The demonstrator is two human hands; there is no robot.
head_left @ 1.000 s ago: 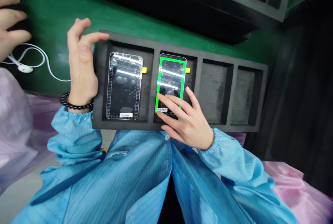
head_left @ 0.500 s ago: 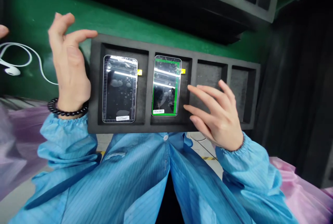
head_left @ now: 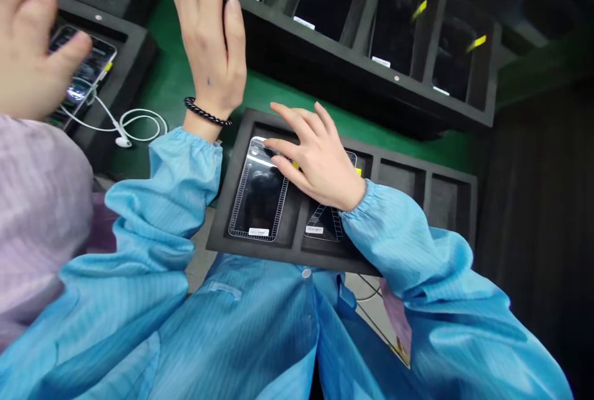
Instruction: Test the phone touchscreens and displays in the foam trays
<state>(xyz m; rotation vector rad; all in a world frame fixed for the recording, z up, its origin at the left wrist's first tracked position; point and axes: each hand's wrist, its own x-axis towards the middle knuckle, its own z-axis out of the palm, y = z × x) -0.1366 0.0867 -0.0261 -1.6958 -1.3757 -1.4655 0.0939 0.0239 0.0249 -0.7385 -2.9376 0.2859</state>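
Note:
A black foam tray (head_left: pixel 417 202) with four slots lies in front of me. Its left slot holds a dark phone (head_left: pixel 257 199) with a white label. The second slot holds another phone (head_left: pixel 325 226), mostly hidden. My right hand (head_left: pixel 315 155) reaches across both phones with its fingers stretched out, the fingertips over the first phone's top edge, holding nothing. My left hand (head_left: pixel 208 28), with a black bead bracelet at the wrist, is raised well above the tray's left end; its fingers point up, loosely apart, with the tips cut off by the frame.
A long black rack (head_left: pixel 394 28) of phones with yellow tabs runs along the back. At the left, another tray (head_left: pixel 125 47) holds a phone (head_left: pixel 83 65), with white earphones (head_left: pixel 134 124) on the green surface (head_left: pixel 176 78). A co-worker's hand (head_left: pixel 32 59) and purple sleeve (head_left: pixel 37 202) are at the far left.
My view tilted up and shifted, showing the back rack. My right hand moved left from the third slot across both phones. My left hand rose higher, away from the tray's edge.

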